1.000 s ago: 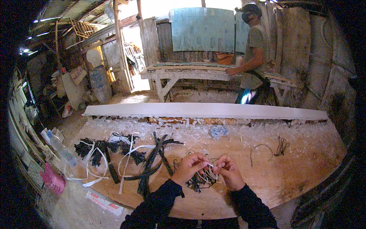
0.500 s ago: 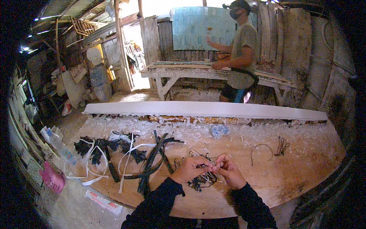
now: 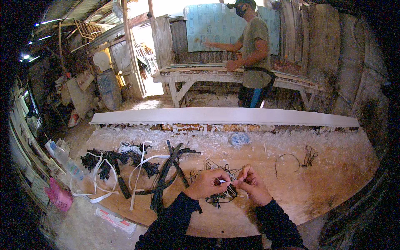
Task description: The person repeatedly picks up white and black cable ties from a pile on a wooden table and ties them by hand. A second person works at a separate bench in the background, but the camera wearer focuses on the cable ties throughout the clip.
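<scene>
Pinching a small white strip point(image 3: 223, 181) between thumb and finger of our left hand point(image 3: 204, 185), just over a tangle of black and white cords point(image 3: 215, 201). Our right hand point(image 3: 256, 189) is right beside its tip; too small to tell whether those fingertips grip it. Black straps point(image 3: 156, 203) and white ribbons point(image 3: 132, 201) lie left of us on the plywood top point(image 3: 293, 196). Beyond, a co-worker point(image 3: 256, 46) stands at a bench point(image 3: 183, 76).
</scene>
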The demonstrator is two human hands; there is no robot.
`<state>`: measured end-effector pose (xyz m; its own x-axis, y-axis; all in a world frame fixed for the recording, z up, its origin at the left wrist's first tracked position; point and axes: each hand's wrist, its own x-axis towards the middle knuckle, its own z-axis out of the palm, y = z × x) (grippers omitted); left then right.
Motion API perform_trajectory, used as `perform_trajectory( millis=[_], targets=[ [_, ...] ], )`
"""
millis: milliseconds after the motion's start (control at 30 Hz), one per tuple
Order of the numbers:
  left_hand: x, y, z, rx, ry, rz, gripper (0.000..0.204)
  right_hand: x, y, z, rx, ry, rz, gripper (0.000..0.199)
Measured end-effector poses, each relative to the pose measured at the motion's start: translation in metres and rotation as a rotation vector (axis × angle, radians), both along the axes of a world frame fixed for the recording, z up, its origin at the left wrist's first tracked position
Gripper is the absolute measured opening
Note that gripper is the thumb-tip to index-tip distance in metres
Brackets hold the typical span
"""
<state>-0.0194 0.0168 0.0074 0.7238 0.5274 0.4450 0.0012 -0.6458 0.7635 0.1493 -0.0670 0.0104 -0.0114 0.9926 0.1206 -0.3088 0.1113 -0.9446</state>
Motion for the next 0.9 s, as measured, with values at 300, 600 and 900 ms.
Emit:
perform_trajectory(
  millis=[300,600,900],
  targets=[
    [-0.004,0.000,0.003,-0.195,0.017,-0.087,0.012,-0.001,-0.005,0.008,-0.021,0.056,0.017,0.032],
    [-0.009,-0.002,0.011,-0.430,-0.004,-0.104,0.013,0.001,0.000,-0.004,0.031,-0.124,0.139,0.020],
    [0.010,-0.003,-0.007,-0.396,-0.206,-0.070,0.044,0.000,0.004,-0.005,-0.087,-0.081,-0.095,0.015]
  ],
)
